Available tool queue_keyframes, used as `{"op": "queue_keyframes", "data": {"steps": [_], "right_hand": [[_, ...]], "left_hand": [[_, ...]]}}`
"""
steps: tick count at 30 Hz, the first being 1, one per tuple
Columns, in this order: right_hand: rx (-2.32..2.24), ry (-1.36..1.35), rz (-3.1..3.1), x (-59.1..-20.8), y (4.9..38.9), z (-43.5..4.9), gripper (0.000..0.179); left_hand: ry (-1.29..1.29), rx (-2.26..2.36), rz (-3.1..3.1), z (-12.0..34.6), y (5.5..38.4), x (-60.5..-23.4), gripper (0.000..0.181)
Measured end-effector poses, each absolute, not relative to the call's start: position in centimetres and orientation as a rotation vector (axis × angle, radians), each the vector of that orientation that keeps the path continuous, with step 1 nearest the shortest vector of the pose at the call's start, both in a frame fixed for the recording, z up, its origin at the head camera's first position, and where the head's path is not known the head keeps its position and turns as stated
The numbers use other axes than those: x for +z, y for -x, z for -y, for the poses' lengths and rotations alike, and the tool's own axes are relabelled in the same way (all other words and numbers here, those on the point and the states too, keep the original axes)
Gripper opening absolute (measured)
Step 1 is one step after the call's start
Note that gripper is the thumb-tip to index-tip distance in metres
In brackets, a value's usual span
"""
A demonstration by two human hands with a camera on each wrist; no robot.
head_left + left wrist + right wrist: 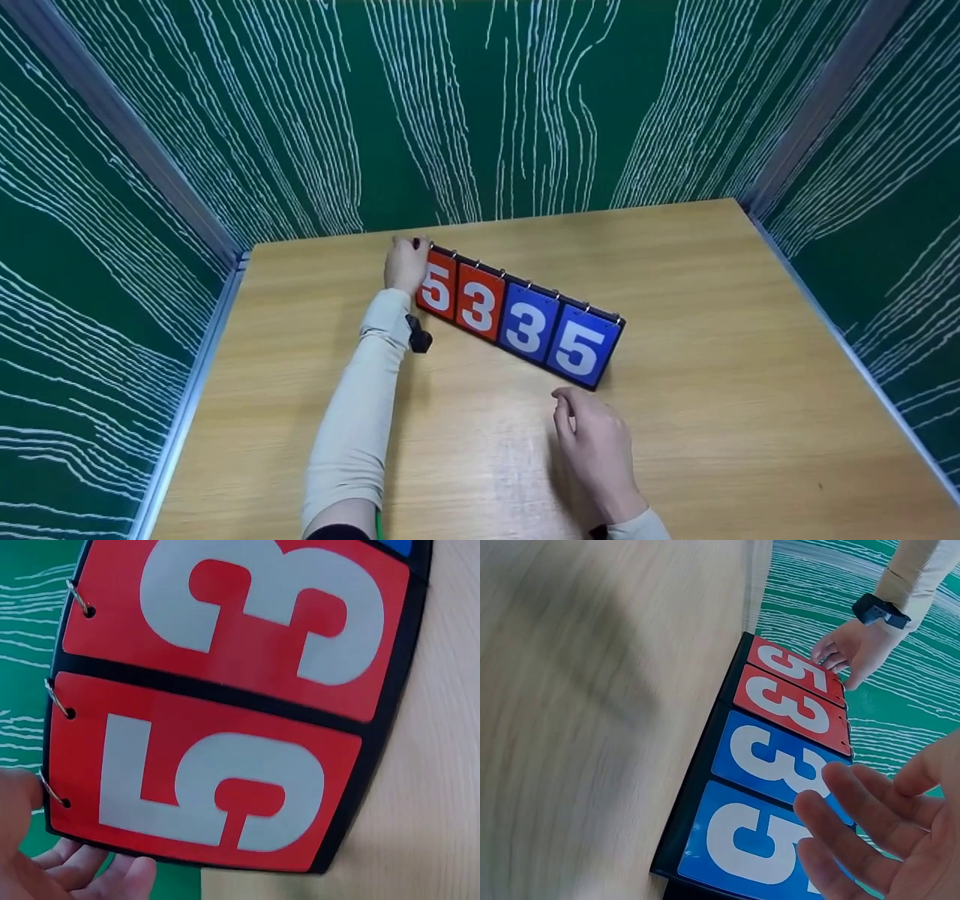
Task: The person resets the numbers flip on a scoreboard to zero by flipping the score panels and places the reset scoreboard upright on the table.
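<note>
A tabletop flip scoreboard (517,319) with a black frame and metal rings stands slanted across the table. Its cards read 5 and 3 on red, then 3 and 5 on blue. At its far left top corner, my left hand (406,264) holds the frame, thumb near the top rings and fingers bent at the side edge (97,870). My right hand (596,442) hovers just in front of the blue 5 card (577,346), fingers loosely bent. From the right wrist, its fingers overlap the blue cards (742,836) and hold nothing.
The scoreboard stands on a light wooden table (712,337). Green walls (540,112) with white wavy lines rise along the back and both sides, with metal posts (817,97) at the corners. A black wrist camera (420,335) sits on my left wrist.
</note>
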State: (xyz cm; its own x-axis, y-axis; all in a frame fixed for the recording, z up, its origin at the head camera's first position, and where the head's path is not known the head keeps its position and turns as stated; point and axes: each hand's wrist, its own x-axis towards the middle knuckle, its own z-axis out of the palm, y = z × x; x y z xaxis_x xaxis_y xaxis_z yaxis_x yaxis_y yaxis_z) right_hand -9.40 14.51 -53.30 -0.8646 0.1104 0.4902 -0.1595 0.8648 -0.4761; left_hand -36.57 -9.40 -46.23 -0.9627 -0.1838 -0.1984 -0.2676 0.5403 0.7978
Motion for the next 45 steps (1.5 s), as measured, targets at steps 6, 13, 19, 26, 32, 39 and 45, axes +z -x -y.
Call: {"op": "queue_keyframes", "data": {"steps": [6, 13, 19, 26, 32, 39, 45], "right_hand": [[0.696, -0.048, 2.5, -53.5, 9.4, -14.6, 0.01], [0.681, -0.054, 2.504, -53.4, 9.4, -14.8, 0.011], [0.679, -0.056, 2.51, -53.5, 9.3, -14.8, 0.011], [0.694, -0.058, 2.522, -53.3, 9.4, -14.7, 0.011], [0.696, -0.039, 2.556, -53.1, 9.2, -14.7, 0.012], [0.685, -0.055, 2.523, -53.4, 9.0, -14.8, 0.01], [0.746, 0.01, 2.606, -53.3, 8.8, -15.0, 0.011]], "left_hand": [[0.346, 1.384, -2.717, 9.5, 36.5, -46.1, 0.046], [0.291, 1.323, -2.804, 9.8, 36.4, -46.4, 0.036], [0.295, 1.307, -2.797, 10.0, 35.8, -46.6, 0.037], [0.257, 1.31, -2.813, 9.5, 34.8, -46.4, 0.039], [0.257, 1.315, -2.797, 8.6, 33.6, -46.4, 0.037], [0.191, 1.246, -2.905, 8.0, 32.3, -46.6, 0.034], [0.21, 1.283, -2.86, 7.9, 31.4, -46.9, 0.04]]}}
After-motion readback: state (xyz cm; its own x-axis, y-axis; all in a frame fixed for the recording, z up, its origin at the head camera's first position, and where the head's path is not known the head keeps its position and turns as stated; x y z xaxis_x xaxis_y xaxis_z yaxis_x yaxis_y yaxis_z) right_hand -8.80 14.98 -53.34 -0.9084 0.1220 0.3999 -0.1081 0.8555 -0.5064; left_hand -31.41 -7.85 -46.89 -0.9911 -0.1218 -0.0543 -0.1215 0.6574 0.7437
